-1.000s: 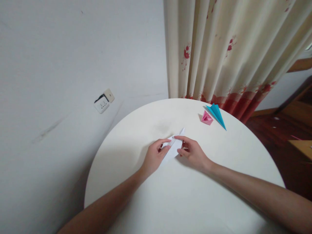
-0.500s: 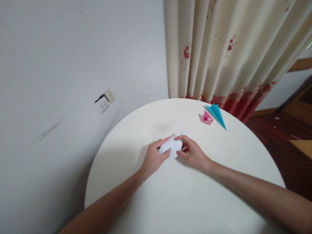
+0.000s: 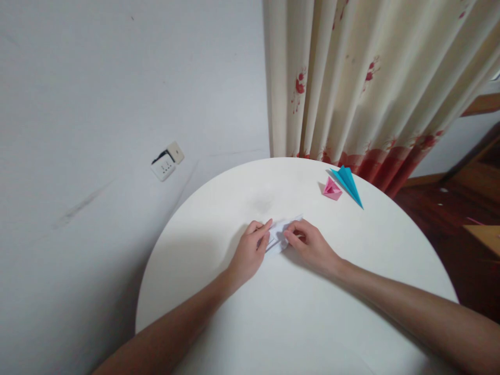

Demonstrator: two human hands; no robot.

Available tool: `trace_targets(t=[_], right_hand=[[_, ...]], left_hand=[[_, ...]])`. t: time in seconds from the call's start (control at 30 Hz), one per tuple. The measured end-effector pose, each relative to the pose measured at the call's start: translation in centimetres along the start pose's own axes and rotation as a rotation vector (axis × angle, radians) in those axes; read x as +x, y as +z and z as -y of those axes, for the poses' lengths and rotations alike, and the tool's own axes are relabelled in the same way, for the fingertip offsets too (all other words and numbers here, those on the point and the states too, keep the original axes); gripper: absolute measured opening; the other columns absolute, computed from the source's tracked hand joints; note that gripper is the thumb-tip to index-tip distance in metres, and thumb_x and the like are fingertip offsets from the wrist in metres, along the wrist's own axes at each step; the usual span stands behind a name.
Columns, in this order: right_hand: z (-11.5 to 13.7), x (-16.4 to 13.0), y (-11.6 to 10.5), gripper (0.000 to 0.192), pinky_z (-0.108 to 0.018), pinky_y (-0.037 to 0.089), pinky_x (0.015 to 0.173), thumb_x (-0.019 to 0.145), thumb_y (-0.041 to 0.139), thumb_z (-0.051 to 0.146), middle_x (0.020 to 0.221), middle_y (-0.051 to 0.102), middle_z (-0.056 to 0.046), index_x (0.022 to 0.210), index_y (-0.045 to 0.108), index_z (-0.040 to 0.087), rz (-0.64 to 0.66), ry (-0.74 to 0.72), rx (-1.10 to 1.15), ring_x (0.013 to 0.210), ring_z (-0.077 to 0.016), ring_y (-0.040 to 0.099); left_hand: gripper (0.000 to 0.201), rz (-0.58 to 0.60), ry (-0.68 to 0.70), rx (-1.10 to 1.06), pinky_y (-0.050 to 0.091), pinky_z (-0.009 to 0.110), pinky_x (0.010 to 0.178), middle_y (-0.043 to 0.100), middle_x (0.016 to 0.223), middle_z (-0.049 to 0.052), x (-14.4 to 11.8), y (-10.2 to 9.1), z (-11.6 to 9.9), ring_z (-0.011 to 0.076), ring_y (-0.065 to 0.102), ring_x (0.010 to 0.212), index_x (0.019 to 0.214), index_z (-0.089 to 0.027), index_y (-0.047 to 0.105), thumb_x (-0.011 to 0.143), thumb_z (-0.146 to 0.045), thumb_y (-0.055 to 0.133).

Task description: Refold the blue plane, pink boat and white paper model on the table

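Between the hands, the white paper [image 3: 278, 240] had gone from a broad, smooth face to one crossed by dark lines, with the left hand [image 3: 249, 249] gripping its left side and the right hand [image 3: 311, 246] pinching its right, suggesting its folds were being worked.

The white paper [image 3: 277, 241] is partly covered by the left grip [image 3: 248, 252] and the right grip [image 3: 311, 245], and its creases are blurred. The near edge of the counter [image 3: 289, 317] is cut off below; the foot of the curtain [image 3: 347, 104] is hidden behind the far edge.
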State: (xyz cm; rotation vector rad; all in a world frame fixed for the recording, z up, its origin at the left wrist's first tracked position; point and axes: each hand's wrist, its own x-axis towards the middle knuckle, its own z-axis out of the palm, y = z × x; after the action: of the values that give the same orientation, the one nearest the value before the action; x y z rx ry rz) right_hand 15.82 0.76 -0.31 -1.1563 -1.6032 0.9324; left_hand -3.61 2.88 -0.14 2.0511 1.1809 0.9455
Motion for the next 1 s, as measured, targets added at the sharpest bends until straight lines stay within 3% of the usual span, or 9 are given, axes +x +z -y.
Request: trace_targets(t=[0.13,0.27,0.43,0.6,0.7,0.8,0.87,0.93,1.0], right_hand=[[0.0,-0.1,-0.5,0.029,-0.029,0.054,0.066,0.095,0.053,0.042,0.093,0.054,-0.007,0.083,0.066,0.019,0.009,-0.05,-0.086,0.082,-0.0181,0.057],[0.2,0.0,-1.2,0.028,-0.031,0.055,0.074,0.097,0.051,0.04,0.115,0.055,-0.011,0.09,0.068,0.02,-0.022,-0.072,-0.17,0.088,-0.0181,0.061],[0.9,-0.2,-1.3,0.026,-0.032,0.051,0.072,0.097,0.051,0.038,0.098,0.062,-0.009,0.1,0.07,0.021,0.002,-0.069,-0.349,0.076,-0.0183,0.062],[1.5,-0.7,-0.8,0.031,-0.031,0.046,0.066,0.098,0.048,0.038,0.087,0.064,-0.007,0.09,0.073,0.021,0.142,-0.057,-0.428,0.069,-0.0176,0.059],[1.4,-0.6,-1.0,0.028,-0.034,0.049,0.071,0.098,0.048,0.035,0.096,0.065,-0.009,0.096,0.072,0.02,0.058,-0.048,-0.419,0.076,-0.0195,0.061],[1.2,-0.4,-1.3,0.027,-0.038,0.051,0.083,0.095,0.05,0.03,0.119,0.061,-0.013,0.113,0.067,0.019,-0.056,-0.093,-0.338,0.095,-0.0232,0.063],[1.2,-0.5,-1.1,0.032,-0.04,0.052,0.084,0.093,0.053,0.03,0.125,0.058,-0.014,0.121,0.063,0.019,-0.062,-0.101,-0.279,0.098,-0.0234,0.062],[1.3,-0.6,-0.8,0.044,-0.039,0.053,0.081,0.089,0.06,0.032,0.123,0.059,-0.013,0.131,0.054,0.021,-0.049,-0.045,-0.225,0.093,-0.022,0.062],[1.3,-0.8,-0.3,0.061,-0.037,0.052,0.075,0.083,0.066,0.032,0.108,0.064,-0.009,0.138,0.043,0.022,-0.046,0.045,-0.182,0.085,-0.0203,0.062]], left_hand=[[0.033,-0.101,0.025,0.06,0.043,0.035,0.099,0.056,0.119,0.009,0.1,-0.3,0.3,0.0198,0.053,0.105,0.124,-0.022,0.069,0.097,-0.024,0.05],[0.031,-0.217,0.03,0.161,0.042,0.036,0.096,0.055,0.104,0.006,0.1,-0.6,0.1,0.0195,0.051,0.098,0.12,-0.024,0.071,0.095,-0.024,0.053],[0.038,-0.161,-0.011,0.025,0.042,0.024,0.067,0.048,0.078,0.0,0.2,-0.8,-0.5,0.0137,0.05,0.072,0.13,-0.018,0.064,0.099,-0.029,0.046],[0.041,-0.18,-0.058,0.03,0.036,0.023,0.059,0.047,0.072,-0.002,0.2,-1.2,-1.1,0.0122,0.047,0.064,0.131,-0.014,0.063,0.099,-0.033,0.044],[0.043,-0.211,-0.063,0.047,0.036,0.023,0.059,0.048,0.069,-0.003,0.2,-1.5,-1.2,0.0123,0.046,0.062,0.13,-0.014,0.064,0.099,-0.034,0.044],[0.043,-0.234,-0.087,0.009,0.039,0.023,0.061,0.056,0.072,-0.001,0.2,-1.5,-1.2,0.0125,0.048,0.063,0.131,-0.014,0.064,0.097,-0.034,0.046],[0.044,-0.251,-0.125,-0.046,0.04,0.022,0.061,0.063,0.078,0.001,0.2,-1.5,-1.2,0.0125,0.05,0.064,0.132,-0.014,0.063,0.096,-0.035,0.048],[0.045,-0.274,-0.162,-0.079,0.04,0.021,0.059,0.066,0.081,0.001,0.1,-1.4,-1.2,0.0119,0.05,0.063,0.132,-0.014,0.063,0.094,-0.036,0.05],[0.045,-0.295,-0.178,-0.077,0.04,0.02,0.059,0.066,0.08,0.0,0.1,-1.4,-1.4,0.0109,0.049,0.062,0.13,-0.014,0.064,0.093,-0.035,0.051]])
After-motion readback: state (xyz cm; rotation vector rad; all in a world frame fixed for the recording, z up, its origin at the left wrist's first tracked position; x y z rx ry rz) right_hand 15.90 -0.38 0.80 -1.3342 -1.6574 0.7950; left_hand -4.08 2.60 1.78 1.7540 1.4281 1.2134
